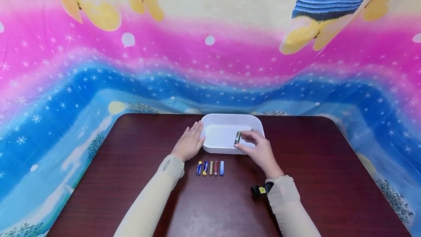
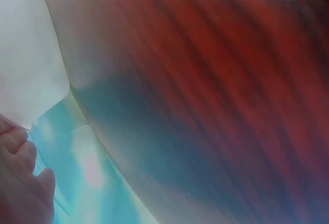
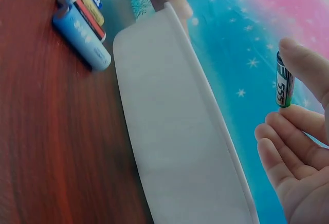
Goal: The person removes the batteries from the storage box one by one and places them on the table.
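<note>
A dark battery with green ends and "555" on its side (image 1: 237,138) is pinched between the thumb and a finger of my right hand (image 1: 261,151), above the white plastic box (image 1: 230,151). In the right wrist view the same battery (image 3: 283,82) stands nearly upright between the thumb and a fingertip, the other fingers loosely bent. My left hand (image 1: 187,145) lies with extended fingers against the box's left side. Several batteries line up in front of the box, among them a blue-and-yellow one (image 1: 198,168), a gold one (image 1: 211,168), a red one (image 1: 215,168) and a light blue one (image 1: 222,168).
The dark wooden table (image 1: 312,193) has its far edge just behind the box. A printed cloth (image 1: 210,57) hangs beyond it. A black strap device (image 1: 261,190) sits at the right wrist. Something small, hard to identify, shows behind the right fingers.
</note>
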The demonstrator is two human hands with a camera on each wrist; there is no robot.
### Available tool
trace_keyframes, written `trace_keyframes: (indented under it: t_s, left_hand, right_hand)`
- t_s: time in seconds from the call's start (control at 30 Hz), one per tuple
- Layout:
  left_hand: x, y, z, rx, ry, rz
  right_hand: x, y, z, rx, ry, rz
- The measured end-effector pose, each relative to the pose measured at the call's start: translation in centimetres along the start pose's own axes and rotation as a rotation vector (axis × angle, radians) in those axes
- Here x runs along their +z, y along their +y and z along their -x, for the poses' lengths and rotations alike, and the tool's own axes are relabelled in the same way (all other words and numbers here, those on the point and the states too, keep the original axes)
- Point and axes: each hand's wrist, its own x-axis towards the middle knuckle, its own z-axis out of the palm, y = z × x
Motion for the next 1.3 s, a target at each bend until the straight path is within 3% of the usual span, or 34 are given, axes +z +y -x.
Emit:
trace_keyframes:
  t_s: [0.37, 0.57, 0.9, 1.17, 1.3]
  left_hand:
    - [0.1, -0.1, -0.1, 0.000, -0.012, 0.004]
    - [0.1, -0.1, -0.1, 0.004, -0.011, 0.000]
    - [0.0, 0.1, 0.0, 0.018, 0.019, 0.014]
    - [-0.3, 0.2, 0.1, 0.010, -0.015, -0.003]
    - [-0.4, 0.2, 0.2, 0.009, -0.013, 0.000]
  right_hand:
    - [0.5, 0.0, 1.6, 0.071, -0.009, -0.163]
    - [0.8, -0.2, 2.3, 0.095, -0.022, -0.189]
    - [0.9, -3.0, 3.8, 0.073, -0.075, -0.232]
    - [2.5, 0.4, 4.1, 0.069, -0.094, -0.204]
    - [2.9, 1.0, 4.4, 0.057, -0.101, -0.201]
